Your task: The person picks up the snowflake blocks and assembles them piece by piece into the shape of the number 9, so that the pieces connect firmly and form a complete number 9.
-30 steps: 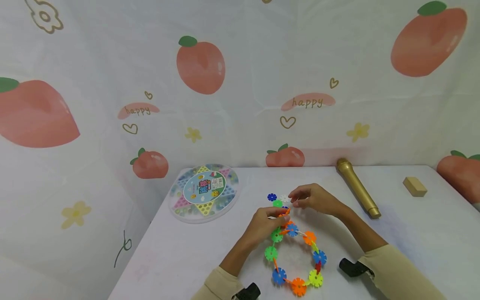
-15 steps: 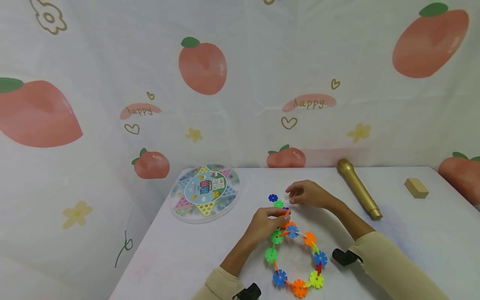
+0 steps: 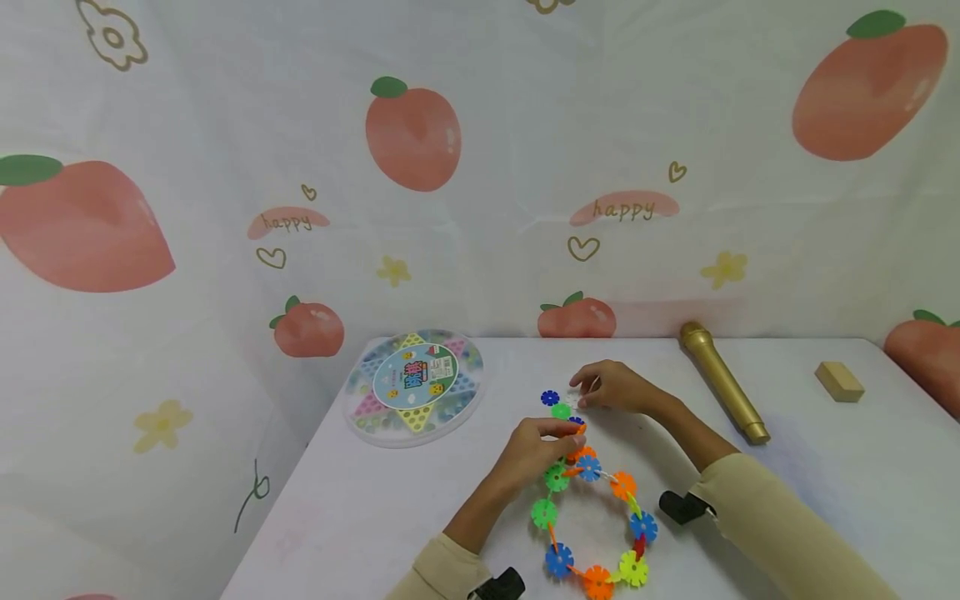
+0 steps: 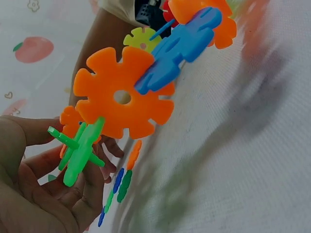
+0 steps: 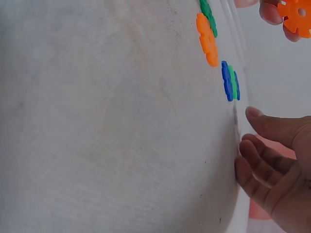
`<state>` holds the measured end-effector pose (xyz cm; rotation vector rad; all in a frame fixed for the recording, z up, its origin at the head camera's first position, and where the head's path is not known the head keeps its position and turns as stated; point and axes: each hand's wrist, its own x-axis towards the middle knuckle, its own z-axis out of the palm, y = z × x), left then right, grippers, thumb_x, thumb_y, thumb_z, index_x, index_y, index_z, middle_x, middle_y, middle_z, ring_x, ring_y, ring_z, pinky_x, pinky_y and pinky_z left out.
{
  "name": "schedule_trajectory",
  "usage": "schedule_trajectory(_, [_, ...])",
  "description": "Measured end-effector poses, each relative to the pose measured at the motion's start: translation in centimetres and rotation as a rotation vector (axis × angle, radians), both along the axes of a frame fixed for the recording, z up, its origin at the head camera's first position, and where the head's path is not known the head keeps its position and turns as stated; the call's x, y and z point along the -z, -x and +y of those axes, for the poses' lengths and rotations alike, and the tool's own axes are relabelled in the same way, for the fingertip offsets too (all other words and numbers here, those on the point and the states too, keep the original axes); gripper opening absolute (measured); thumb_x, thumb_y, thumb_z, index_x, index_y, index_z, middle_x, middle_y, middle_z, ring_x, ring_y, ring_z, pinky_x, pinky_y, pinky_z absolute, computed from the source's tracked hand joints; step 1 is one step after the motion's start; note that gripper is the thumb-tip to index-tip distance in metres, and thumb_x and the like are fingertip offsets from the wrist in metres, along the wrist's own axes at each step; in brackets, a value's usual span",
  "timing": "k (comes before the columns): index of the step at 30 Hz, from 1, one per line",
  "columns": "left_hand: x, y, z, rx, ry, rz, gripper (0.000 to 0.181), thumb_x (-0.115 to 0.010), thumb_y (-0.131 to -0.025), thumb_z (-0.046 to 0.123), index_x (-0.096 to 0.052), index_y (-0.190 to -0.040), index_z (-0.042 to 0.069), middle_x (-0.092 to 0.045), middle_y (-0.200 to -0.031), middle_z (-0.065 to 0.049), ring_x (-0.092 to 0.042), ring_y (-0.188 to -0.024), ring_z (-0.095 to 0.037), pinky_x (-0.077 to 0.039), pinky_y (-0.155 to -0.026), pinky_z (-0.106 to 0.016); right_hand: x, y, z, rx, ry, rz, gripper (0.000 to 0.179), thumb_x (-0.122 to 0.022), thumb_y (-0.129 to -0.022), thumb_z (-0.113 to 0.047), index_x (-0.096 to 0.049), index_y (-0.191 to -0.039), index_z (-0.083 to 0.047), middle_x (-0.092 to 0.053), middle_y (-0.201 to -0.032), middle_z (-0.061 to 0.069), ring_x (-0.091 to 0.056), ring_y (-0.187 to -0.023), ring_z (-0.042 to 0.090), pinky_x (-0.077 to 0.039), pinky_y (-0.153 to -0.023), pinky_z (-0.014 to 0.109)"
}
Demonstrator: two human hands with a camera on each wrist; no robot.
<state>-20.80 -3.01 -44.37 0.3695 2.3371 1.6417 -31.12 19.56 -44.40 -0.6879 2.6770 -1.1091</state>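
Observation:
My left hand point(image 3: 525, 454) pinches an orange snowflake disc point(image 5: 297, 17) between thumb and fingers. That disc is at the upper end of a ring of slotted plastic snowflake discs in orange, blue, green, yellow and red, including a blue disc point(image 3: 559, 561) at the ring's lower left. In the left wrist view, a large orange disc point(image 4: 109, 77) and a green disc point(image 4: 80, 158) hang close by the fingers. My right hand point(image 3: 618, 387) is over the table beside a white disc point(image 3: 573, 402), thumb and fingers apart. Its fingertips are right at that disc, partly covering it.
Loose discs lie just beyond my left hand, among them a dark blue disc point(image 3: 550, 398) and a light green disc point(image 3: 561, 411). A round board-game case point(image 3: 415, 387) sits back left. A gold microphone point(image 3: 723, 383) and a wooden block point(image 3: 840, 382) lie to the right.
My right hand has shifted slightly left, toward the white disc, its forearm drawing inward. My left hand keeps its hold on the orange disc. The head view has shifted slightly.

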Motion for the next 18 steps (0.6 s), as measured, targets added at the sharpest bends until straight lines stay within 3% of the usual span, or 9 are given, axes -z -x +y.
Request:
schedule_trajectory(12, [-0.08, -0.09, 0.11, -0.018, 0.006, -0.023, 0.028, -0.077, -0.099, 0.033, -0.082, -0.12, 0.016, -0.074, -0.117, 0.005, -0.067, -0.109, -0.011, -0.059, -0.097, -0.033, 0.34, 0.53, -0.35, -0.013, -0.108, 0.012, 0.022, -0.081, -0.093, -0.012, -0.081, -0.114, -0.008, -0.066, -0.092, 0.004, -0.056, -0.086, 0.019, -0.051, -0.075, 0.03])
schedule_trajectory(18, [-0.16, -0.18, 0.11, -0.015, -0.015, -0.025, 0.029, -0.076, -0.099, 0.032, -0.081, -0.121, 0.013, -0.075, -0.115, 0.004, -0.068, -0.101, -0.009, -0.06, -0.088, -0.026, 0.23, 0.39, -0.48, -0.01, -0.102, 0.026, 0.015, -0.082, -0.092, -0.011, -0.079, -0.107, -0.006, -0.067, -0.092, 0.005, -0.058, -0.087, 0.02, -0.055, -0.08, 0.033])
